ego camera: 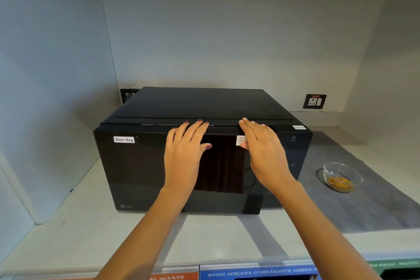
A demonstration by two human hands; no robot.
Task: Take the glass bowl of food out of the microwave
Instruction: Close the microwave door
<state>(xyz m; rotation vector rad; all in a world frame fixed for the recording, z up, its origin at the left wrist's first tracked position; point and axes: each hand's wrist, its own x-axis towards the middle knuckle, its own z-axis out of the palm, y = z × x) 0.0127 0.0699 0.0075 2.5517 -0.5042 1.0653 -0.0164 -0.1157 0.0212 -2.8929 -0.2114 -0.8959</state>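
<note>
A black microwave [141, 166] stands on the counter with its door shut, a "Non-Veg" label at its upper left. My left hand [184, 152] lies flat on the upper door, fingers spread, fingertips at the door's top edge. My right hand [263, 150] rests flat beside it, fingertips at the same edge. Neither hand holds anything. A glass bowl [343, 176] with yellow-orange food sits outside the microwave, on a grey mat to the right.
The grey mat [363, 207] covers the counter [68, 229] right of the microwave. A wall socket [314, 101] is at the back right. Walls close in on the left and behind. Labelled waste bins [261, 274] sit below the front edge.
</note>
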